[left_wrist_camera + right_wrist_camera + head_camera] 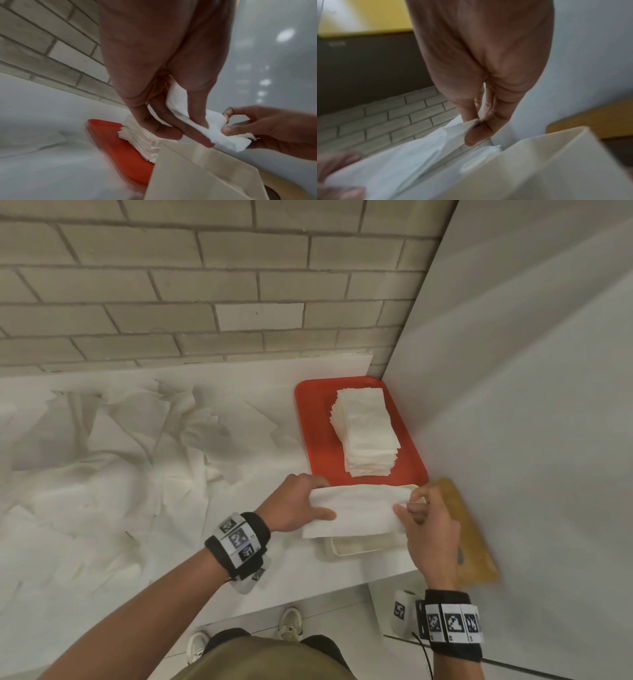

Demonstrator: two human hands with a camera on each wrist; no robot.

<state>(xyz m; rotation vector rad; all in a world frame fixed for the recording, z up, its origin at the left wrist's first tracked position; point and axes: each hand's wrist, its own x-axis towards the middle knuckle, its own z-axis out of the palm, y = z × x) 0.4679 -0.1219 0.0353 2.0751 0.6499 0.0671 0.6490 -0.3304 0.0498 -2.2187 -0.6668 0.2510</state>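
Note:
A white paper napkin (356, 510) is held folded between both hands, just above a cream open box (356, 546). My left hand (301, 503) grips its left end, thumb on top. My right hand (424, 515) pinches its right end between thumb and fingers. In the left wrist view the napkin (214, 129) runs from my left fingers (197, 119) to the right hand (267, 128). The right wrist view shows the thumb (479, 134) pinching the napkin (412, 155) over the box (539, 162). A stack of folded napkins (368, 431) sits on a red tray (315, 426) behind.
Several loose unfolded napkins (120, 446) lie spread over the white counter (267, 577) on the left. A brick wall (205, 285) runs behind, a grey panel (531, 388) stands on the right. A yellowish board (472, 535) lies beside the box.

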